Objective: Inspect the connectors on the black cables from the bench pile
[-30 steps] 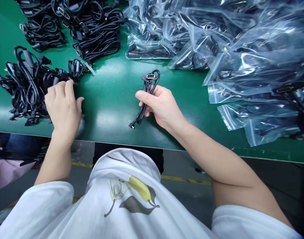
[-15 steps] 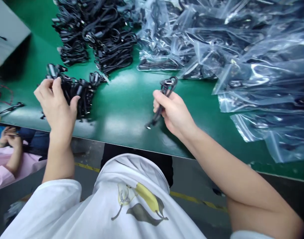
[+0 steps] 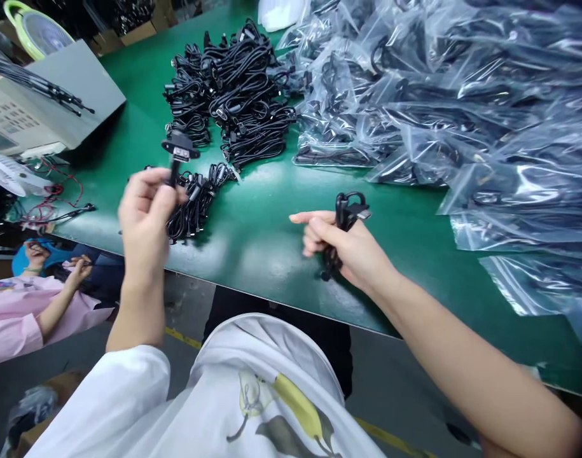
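Observation:
Raised over the table, my left hand point(image 3: 150, 203) is closed around the lead of a black panel-mount USB socket point(image 3: 180, 149), its port face turned up. Behind that hand a small heap of black cables point(image 3: 195, 207) lies on the green table, partly hidden. My right hand point(image 3: 345, 245) holds a coiled black cable point(image 3: 344, 213) between thumb and palm, with a metal plug showing on one side. Its index finger points out to the left. The two hands are well apart.
Bundled black cables point(image 3: 233, 89) are piled at the back. Clear bags of cables point(image 3: 438, 114) cover the right side. At the left stand a beige instrument point(image 3: 76, 95) and red wires point(image 3: 56, 197). A co-worker in a pink sleeve point(image 3: 28, 318) sits beyond the table's near-left edge.
My left hand has lifted the panel-mount USB socket from the small heap. My right hand has turned, still holding the coiled cable, its index finger now extended. The view has shifted left.

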A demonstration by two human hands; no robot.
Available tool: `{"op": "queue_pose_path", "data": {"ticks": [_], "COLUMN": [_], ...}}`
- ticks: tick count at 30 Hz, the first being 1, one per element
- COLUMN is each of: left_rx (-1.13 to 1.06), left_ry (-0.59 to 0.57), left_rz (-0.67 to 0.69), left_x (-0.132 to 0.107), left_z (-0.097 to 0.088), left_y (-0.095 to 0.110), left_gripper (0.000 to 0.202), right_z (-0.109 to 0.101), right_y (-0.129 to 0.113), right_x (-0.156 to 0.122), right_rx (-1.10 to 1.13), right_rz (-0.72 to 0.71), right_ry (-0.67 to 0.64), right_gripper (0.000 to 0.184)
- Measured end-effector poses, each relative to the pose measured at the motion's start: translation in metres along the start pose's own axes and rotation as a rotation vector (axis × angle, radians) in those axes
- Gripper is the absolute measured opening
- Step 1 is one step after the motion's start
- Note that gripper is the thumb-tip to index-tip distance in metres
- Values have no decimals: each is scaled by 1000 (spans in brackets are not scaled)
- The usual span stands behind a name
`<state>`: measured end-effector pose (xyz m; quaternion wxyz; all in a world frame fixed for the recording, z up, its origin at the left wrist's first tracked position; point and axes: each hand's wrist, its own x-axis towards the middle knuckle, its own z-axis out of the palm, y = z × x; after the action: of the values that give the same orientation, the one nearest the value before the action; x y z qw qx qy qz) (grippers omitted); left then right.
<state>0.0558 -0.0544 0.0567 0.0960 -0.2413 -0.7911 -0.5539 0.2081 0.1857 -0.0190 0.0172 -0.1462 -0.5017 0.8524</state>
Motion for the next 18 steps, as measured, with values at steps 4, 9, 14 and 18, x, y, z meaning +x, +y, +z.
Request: {"op": "queue_pose_path", "data": {"ticks": [4,9,14,18], "left_rx": [-394,-314,-323,-459], "left_ry": [-400,-665,-544,-744], "left_rz": [-345,-296,-247,-436], "left_x": [-40,-38,-1,-2], "left_z": [75,112,116,127], "left_y": [6,5,-1,-6], "left_gripper": [32,25,34,36], "right_z": [6,-3,-10,-5], "right_y": [12,9,1,5], "right_x": [2,6,5,5], "right_rx": [-39,-7,-12,-88], "right_rz": [-159,-148,-65,10], "right_ry": [-107,17,-17,-38], "right_gripper": [37,37,41,41]}}
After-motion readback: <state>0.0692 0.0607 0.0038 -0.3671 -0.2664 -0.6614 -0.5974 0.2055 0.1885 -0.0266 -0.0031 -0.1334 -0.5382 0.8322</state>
